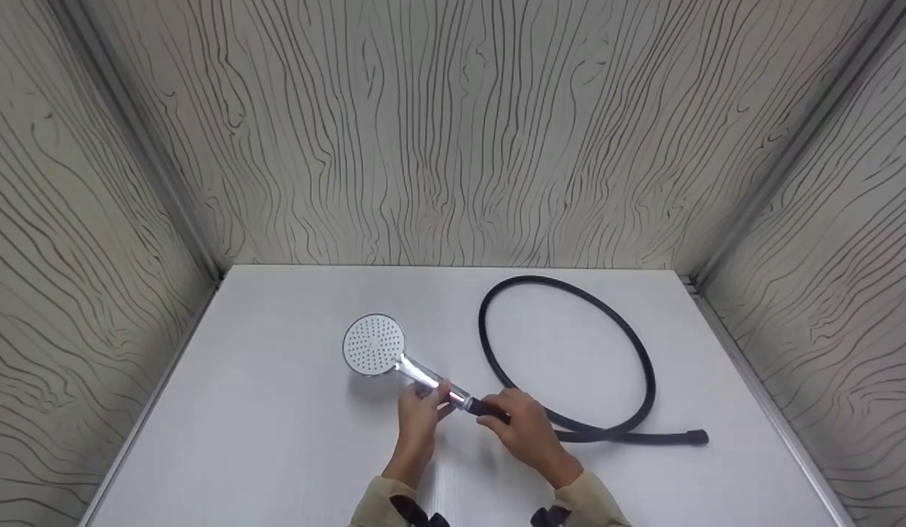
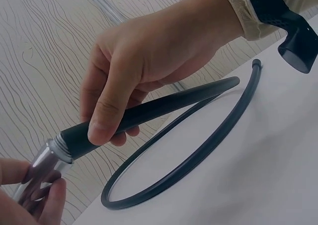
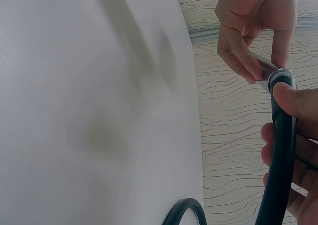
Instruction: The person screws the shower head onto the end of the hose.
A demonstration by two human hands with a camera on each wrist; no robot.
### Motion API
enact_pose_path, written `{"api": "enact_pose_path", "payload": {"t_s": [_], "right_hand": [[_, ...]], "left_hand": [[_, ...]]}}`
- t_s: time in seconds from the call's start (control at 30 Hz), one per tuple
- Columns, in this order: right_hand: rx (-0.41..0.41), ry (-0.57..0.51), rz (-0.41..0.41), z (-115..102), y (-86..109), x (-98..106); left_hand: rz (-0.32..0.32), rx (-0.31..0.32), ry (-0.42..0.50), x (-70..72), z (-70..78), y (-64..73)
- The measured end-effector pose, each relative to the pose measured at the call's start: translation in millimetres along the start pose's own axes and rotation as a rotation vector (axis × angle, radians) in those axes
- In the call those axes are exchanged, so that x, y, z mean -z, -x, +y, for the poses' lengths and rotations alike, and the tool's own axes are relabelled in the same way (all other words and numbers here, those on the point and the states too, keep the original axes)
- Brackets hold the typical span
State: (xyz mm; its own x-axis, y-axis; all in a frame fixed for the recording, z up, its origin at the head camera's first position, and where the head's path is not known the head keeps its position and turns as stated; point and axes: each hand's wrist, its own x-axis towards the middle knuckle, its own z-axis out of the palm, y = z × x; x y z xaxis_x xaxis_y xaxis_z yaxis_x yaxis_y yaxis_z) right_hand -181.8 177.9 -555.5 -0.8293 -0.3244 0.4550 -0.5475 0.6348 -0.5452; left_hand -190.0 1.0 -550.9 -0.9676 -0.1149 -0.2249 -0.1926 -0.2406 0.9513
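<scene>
A chrome shower head (image 1: 374,345) with a round white dotted face is held above the table, its handle slanting down to the right. My left hand (image 1: 419,419) pinches that handle near its lower end. My right hand (image 1: 525,430) grips the end of a black shower hose (image 1: 647,380), thumb on top. Hose end and handle meet; in the left wrist view a few screw threads (image 2: 60,144) show between the black hose end and the chrome. The rest of the hose lies looped on the table to the right.
The white table (image 1: 277,439) carries the hose loop, whose free end (image 1: 697,437) lies at the right. Wood-grain panels (image 1: 438,132) stand behind the table and at both sides, with grey metal strips along the corners.
</scene>
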Motion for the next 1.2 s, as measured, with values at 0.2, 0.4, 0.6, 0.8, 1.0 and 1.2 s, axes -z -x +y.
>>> {"api": "enact_pose_path", "payload": {"t_s": [0.2,0.4,0.6,0.8,1.0,1.2], "right_hand": [[0.034,0.073,0.018,-2.8,0.6,-1.3],[0.110,0.219,0.027,-3.6,-1.0,-3.5],[0.083,0.216,-0.083,-4.4,-6.6,-2.3],[-0.053,0.148,-0.385,-4.3,-9.2,4.7],[-0.134,0.021,-0.455,-2.1,-9.9,4.6],[-0.210,-0.096,-0.375,-0.9,-6.6,-5.8]], "left_hand": [[0.043,-0.040,0.003,-2.8,-5.3,2.5],[0.117,-0.082,-0.022,-6.1,-8.3,5.2],[0.087,-0.080,0.007,-0.9,-11.5,2.5],[0.056,-0.071,-0.002,4.1,-18.7,3.2],[0.057,-0.084,-0.032,4.9,-19.5,2.9],[0.147,-0.093,-0.026,0.4,-21.0,6.1]]}}
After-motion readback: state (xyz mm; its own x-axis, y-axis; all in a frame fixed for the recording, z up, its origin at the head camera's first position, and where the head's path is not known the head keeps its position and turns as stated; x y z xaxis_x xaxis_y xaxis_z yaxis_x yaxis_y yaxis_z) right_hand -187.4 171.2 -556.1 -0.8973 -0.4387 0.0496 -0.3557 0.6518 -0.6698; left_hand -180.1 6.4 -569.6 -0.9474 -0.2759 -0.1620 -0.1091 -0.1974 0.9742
